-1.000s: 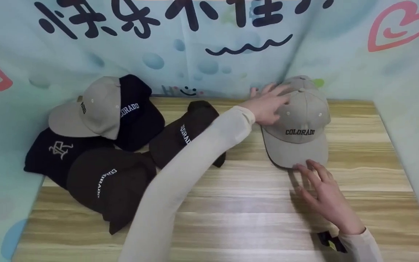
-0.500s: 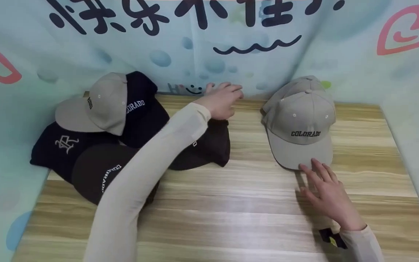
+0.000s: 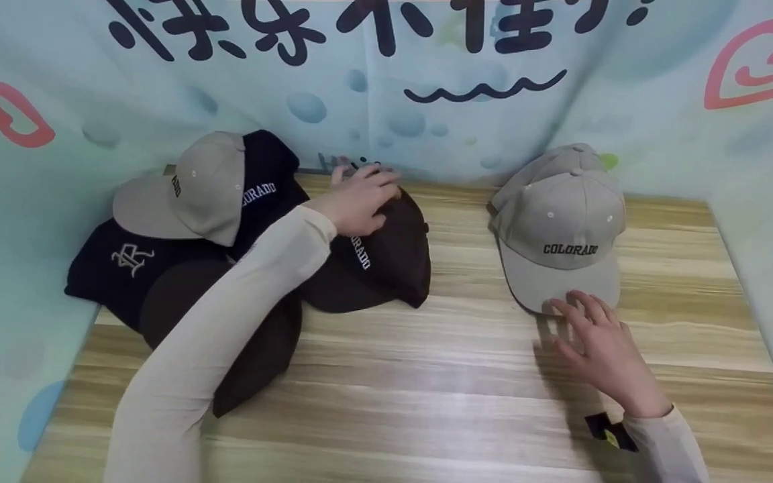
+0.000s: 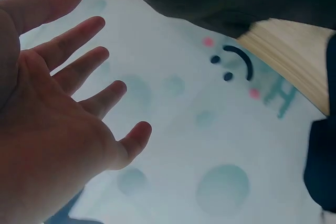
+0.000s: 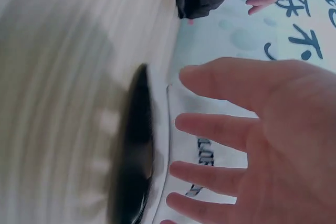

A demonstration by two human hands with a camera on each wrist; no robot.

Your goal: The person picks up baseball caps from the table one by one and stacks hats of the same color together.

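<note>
My left hand (image 3: 359, 200) hovers over a dark brown baseball cap (image 3: 400, 248) with white lettering at the middle back of the table. Its fingers are spread and nothing lies in the palm, as the left wrist view shows. To the right, two grey baseball caps (image 3: 561, 215) are stacked, the front one reading COLORADO. At the front of their brim is my right hand (image 3: 608, 362), fingers straight and slightly spread; in the right wrist view the fingertips (image 5: 184, 169) overlap the brim, and I cannot tell whether they touch it.
On the left lies a heap of caps: a grey cap (image 3: 209, 184), a navy cap (image 3: 269, 168), another navy cap (image 3: 105, 268) with an embroidered R, and a second brown cap (image 3: 269, 342), partly behind my left sleeve. A printed cloth (image 3: 333, 87) hangs behind the wooden table (image 3: 427, 396).
My left hand has moved left, away from the stacked grey caps, and is now over the brown cap. The right hand has stayed by the brim. The head view has shifted slightly.
</note>
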